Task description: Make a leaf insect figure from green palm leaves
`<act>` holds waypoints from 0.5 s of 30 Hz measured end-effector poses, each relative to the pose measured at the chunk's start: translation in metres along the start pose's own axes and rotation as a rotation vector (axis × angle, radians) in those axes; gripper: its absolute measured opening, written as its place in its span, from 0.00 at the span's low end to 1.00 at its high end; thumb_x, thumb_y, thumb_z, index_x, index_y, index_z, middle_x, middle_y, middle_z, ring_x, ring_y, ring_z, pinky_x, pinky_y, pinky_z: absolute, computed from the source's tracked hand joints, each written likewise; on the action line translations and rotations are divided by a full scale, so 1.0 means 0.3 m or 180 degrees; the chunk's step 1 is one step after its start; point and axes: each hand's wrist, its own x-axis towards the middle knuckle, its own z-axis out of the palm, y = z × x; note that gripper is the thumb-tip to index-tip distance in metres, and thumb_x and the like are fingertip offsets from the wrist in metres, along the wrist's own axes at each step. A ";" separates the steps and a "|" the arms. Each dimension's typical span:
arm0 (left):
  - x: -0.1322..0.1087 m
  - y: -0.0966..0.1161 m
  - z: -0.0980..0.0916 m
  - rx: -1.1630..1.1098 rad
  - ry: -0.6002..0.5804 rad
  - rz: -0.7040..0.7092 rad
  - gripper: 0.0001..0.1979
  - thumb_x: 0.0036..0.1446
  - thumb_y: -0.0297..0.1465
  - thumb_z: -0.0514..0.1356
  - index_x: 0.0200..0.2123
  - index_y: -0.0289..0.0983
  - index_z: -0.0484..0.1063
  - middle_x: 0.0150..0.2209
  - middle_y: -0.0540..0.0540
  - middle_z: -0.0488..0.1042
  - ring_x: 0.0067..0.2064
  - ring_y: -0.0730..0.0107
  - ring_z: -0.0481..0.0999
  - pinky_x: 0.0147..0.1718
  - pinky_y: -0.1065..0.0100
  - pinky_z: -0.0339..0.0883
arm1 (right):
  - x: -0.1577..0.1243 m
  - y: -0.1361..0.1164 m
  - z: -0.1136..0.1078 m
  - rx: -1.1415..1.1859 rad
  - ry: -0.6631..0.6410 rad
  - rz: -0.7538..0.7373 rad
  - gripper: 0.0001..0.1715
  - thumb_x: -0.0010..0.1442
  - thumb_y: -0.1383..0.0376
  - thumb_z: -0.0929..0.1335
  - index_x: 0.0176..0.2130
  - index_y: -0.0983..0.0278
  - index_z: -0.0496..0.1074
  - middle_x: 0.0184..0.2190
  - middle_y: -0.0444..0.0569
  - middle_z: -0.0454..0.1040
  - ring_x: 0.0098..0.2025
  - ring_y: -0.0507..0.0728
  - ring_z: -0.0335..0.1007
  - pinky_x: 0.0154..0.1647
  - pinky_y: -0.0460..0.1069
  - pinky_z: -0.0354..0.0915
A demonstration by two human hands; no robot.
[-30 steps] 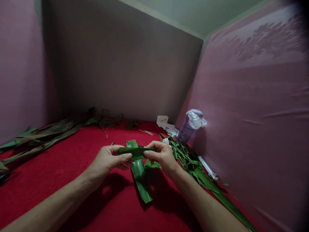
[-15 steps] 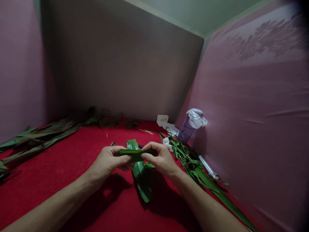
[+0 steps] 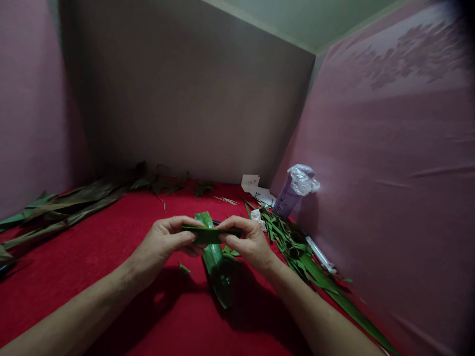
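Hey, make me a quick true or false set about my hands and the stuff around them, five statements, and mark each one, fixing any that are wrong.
1. The left hand and right hand both hold one green strip. True.
2. The green strip lies flat on a blue surface. False: it is held above a red surface.
3. Clear plastic sits around the top of the purple container. True.
4. Brown leaves lie on the right. False: they lie on the left.
5. Thin sticks lie beyond the hands. True.
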 end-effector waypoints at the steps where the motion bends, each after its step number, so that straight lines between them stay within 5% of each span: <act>1: 0.001 0.001 -0.001 -0.0005 0.0005 0.0009 0.07 0.47 0.25 0.60 0.31 0.36 0.76 0.24 0.47 0.79 0.26 0.67 0.77 0.28 0.67 0.70 | 0.000 -0.001 0.000 0.0047 0.0015 0.0008 0.09 0.48 0.71 0.67 0.30 0.61 0.76 0.23 0.41 0.71 0.25 0.50 0.62 0.26 0.45 0.57; 10: -0.005 0.004 -0.006 -0.0092 0.0105 0.0049 0.05 0.46 0.24 0.59 0.27 0.37 0.75 0.22 0.49 0.78 0.24 0.67 0.77 0.27 0.67 0.71 | -0.008 -0.012 0.010 0.0066 0.0061 -0.0028 0.08 0.48 0.69 0.68 0.31 0.61 0.76 0.22 0.42 0.69 0.24 0.49 0.59 0.25 0.45 0.56; 15: 0.007 0.003 -0.014 0.0141 0.0162 0.0224 0.05 0.47 0.24 0.59 0.25 0.37 0.75 0.20 0.50 0.77 0.24 0.69 0.76 0.27 0.69 0.70 | -0.008 -0.028 0.003 0.0072 -0.0301 0.0231 0.11 0.54 0.58 0.67 0.35 0.62 0.74 0.24 0.43 0.68 0.25 0.49 0.61 0.23 0.44 0.57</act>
